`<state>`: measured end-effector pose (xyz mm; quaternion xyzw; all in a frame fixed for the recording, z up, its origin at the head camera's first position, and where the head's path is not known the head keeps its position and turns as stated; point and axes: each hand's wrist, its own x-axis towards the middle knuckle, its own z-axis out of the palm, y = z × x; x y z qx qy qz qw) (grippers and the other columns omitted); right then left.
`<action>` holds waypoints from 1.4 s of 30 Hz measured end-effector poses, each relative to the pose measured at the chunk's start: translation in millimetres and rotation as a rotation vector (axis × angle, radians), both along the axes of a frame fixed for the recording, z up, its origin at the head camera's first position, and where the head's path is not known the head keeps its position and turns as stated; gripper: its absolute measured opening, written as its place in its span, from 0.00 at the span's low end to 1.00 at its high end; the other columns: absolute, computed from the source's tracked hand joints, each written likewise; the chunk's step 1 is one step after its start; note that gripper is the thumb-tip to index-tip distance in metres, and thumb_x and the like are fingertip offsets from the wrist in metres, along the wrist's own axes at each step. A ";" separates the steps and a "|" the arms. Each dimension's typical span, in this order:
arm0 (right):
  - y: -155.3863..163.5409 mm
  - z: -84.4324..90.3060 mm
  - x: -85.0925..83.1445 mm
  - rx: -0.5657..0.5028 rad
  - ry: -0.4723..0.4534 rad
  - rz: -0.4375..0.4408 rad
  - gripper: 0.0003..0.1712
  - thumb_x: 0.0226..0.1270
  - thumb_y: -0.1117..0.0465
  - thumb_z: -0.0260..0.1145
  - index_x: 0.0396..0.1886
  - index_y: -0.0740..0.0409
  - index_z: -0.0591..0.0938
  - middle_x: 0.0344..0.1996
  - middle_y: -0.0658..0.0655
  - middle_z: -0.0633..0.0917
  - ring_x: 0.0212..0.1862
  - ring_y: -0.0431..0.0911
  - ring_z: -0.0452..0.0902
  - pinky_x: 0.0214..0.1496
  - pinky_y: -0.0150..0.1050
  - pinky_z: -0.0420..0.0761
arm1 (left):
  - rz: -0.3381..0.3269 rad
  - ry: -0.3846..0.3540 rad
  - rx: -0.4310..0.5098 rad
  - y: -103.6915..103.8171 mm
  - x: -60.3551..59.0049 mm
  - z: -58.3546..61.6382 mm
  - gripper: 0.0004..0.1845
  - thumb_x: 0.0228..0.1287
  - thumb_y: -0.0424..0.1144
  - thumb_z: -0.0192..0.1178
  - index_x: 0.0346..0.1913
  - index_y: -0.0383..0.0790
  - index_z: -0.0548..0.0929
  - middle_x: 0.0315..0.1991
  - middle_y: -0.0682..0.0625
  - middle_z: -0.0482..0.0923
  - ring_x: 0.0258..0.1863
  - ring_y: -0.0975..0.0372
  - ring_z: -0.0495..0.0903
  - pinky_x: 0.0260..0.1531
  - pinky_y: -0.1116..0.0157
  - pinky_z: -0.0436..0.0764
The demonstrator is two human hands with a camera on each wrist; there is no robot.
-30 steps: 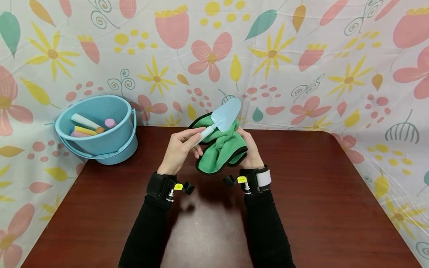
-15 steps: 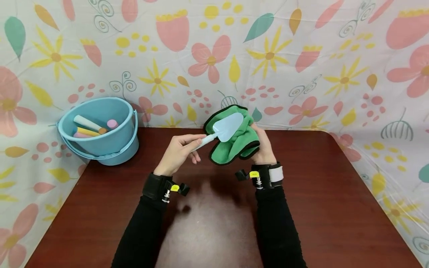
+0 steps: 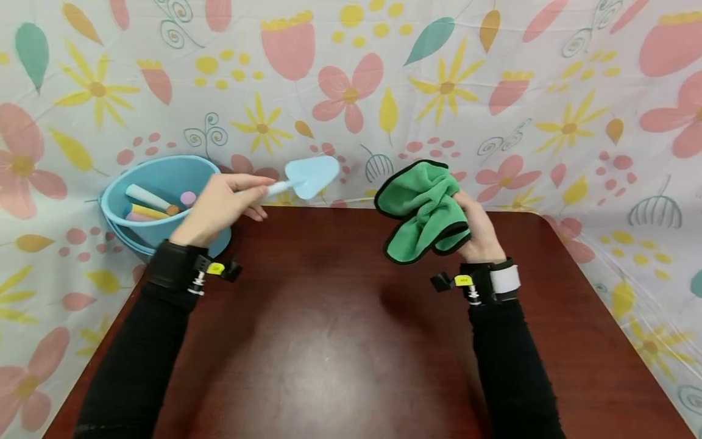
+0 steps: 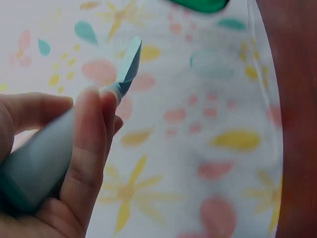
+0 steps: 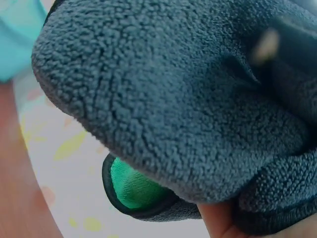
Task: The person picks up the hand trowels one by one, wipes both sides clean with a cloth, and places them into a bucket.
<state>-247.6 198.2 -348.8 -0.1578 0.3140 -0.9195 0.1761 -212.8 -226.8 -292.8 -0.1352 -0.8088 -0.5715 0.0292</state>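
My left hand (image 3: 219,204) grips the white handle of a light blue toy shovel (image 3: 307,177), held in the air beside the blue bucket (image 3: 159,201). The left wrist view shows my fingers (image 4: 89,144) curled round the shovel's handle (image 4: 39,158), blade pointing away. My right hand (image 3: 479,228) holds a bunched green cloth with black edging (image 3: 422,210) above the far side of the table. The right wrist view is filled by the cloth (image 5: 168,109), dark in shadow, with a green fold (image 5: 131,191) below.
The blue bucket at the table's far left corner holds several coloured toy handles (image 3: 145,204). A dark red wooden table (image 3: 329,341) lies below both hands. A flower-patterned sheet (image 3: 493,91) covers the wall behind and the sides.
My hands have come apart. The left hand carried the shovel left toward the bucket; the right hand moved the cloth right. Earlier the shovel's blade lay against the cloth.
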 end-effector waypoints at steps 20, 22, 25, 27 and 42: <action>98.6 -6.1 -4.2 0.663 0.027 -0.144 0.24 0.71 0.76 0.45 0.61 0.56 0.72 0.46 0.55 0.74 0.37 0.46 0.76 0.32 0.36 0.77 | 0.278 -0.100 -0.186 -138.7 6.7 55.0 0.27 0.69 0.45 0.61 0.66 0.35 0.74 0.37 0.62 0.83 0.29 0.63 0.86 0.34 0.76 0.79; 105.0 -10.7 -1.9 0.698 0.011 -0.164 0.24 0.71 0.76 0.46 0.61 0.54 0.73 0.49 0.55 0.73 0.39 0.46 0.76 0.34 0.37 0.78 | 0.297 -0.115 -0.254 -144.6 5.7 55.9 0.29 0.69 0.47 0.60 0.67 0.35 0.73 0.36 0.64 0.82 0.29 0.64 0.86 0.34 0.78 0.77; 112.8 -16.8 2.2 0.757 -0.012 -0.192 0.23 0.71 0.74 0.48 0.61 0.53 0.74 0.51 0.54 0.74 0.41 0.45 0.76 0.35 0.38 0.79 | 0.317 -0.140 -0.346 -150.7 4.1 55.2 0.31 0.70 0.50 0.58 0.67 0.32 0.71 0.40 0.64 0.80 0.30 0.66 0.86 0.34 0.80 0.75; 117.4 -20.0 5.0 0.799 -0.022 -0.201 0.25 0.71 0.74 0.49 0.64 0.52 0.72 0.52 0.53 0.74 0.41 0.45 0.77 0.36 0.38 0.79 | 0.322 -0.149 -0.399 -153.5 3.1 54.1 0.32 0.71 0.51 0.56 0.68 0.31 0.70 0.41 0.64 0.79 0.30 0.66 0.86 0.39 0.77 0.76; 132.7 -35.0 15.5 0.941 -0.039 -0.198 0.28 0.71 0.71 0.55 0.68 0.49 0.68 0.46 0.48 0.82 0.37 0.44 0.82 0.33 0.41 0.82 | 0.233 -0.230 -0.783 -155.4 -30.8 42.1 0.26 0.73 0.42 0.49 0.61 0.20 0.72 0.25 0.45 0.85 0.31 0.57 0.86 0.53 0.41 0.66</action>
